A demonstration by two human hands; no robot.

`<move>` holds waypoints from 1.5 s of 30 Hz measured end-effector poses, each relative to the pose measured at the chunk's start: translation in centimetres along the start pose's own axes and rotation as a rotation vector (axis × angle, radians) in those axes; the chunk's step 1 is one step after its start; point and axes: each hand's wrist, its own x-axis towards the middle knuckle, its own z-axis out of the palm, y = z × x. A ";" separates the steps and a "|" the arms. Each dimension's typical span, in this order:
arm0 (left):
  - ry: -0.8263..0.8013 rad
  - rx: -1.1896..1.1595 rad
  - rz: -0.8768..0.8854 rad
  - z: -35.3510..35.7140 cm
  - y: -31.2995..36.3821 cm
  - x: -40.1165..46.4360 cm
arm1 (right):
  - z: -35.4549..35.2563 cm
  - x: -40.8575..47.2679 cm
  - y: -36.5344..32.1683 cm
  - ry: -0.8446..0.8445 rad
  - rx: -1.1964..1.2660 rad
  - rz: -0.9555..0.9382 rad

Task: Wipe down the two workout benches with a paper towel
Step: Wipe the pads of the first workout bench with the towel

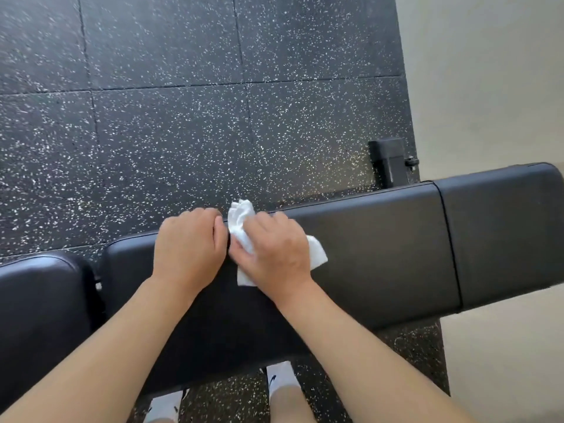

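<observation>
1. Here, the bench (381, 251) runs from lower left to upper right across the speckled floor (183, 117); wiping it well likely means pressing flat and working in overlapping passes along its length, not skipping the seam on its right part or the far edge.
2. Only one bench is clearly in view, as three black pads: a long middle pad, a shorter one at its right end, and a separate pad (39, 303) just beyond its left end, across a gap. I cannot tell whether that pad belongs to the second bench.
3. One black frame foot (389, 161) stands on the floor just behind the bench.
4. Two hands work at the bench's far edge. The right hand (274, 248) lies palm down with fingers curled over the towel, pinning it to the pad.
5. The left hand (189, 242) is loosely closed, touching the towel's left side; whether it pinches any paper I cannot tell.
6. One white towel (241, 218), crumpled, sits on the bench top at its far edge, poking out around the right hand.
</observation>
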 end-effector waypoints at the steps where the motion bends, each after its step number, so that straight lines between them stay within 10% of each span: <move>1: 0.027 0.003 0.017 -0.1 -0.7 -0.9 | 0.4 -1.0 -1.2 -0.010 0.020 -0.037; 7: 0.110 0.049 0.153 0.6 -3.9 -3.6 | -2.4 -4.0 4.5 -0.060 -0.104 -0.179; 12: 0.201 0.037 0.126 1.6 -3.7 -3.7 | -6.9 -3.8 14.1 -0.015 -0.369 0.266; 16: 0.186 0.026 0.146 1.3 -4.1 -3.7 | -5.2 -3.8 9.4 0.103 -0.239 0.416; 23: 0.079 -0.022 0.023 -0.4 -9.7 -5.1 | 2.9 -3.5 -9.4 -0.053 0.010 -0.074; 28: 0.070 -0.144 -0.064 -0.7 -12.9 -6.8 | 3.1 -0.7 -9.1 -0.065 0.018 -0.240; 35: 0.108 -0.079 -0.008 -1.2 -13.7 -7.0 | -1.4 6.1 3.4 -0.305 -0.293 0.335; 45: 0.103 -0.008 0.095 -2.0 -18.9 -9.7 | 5.9 7.4 -11.8 -0.493 -0.153 0.162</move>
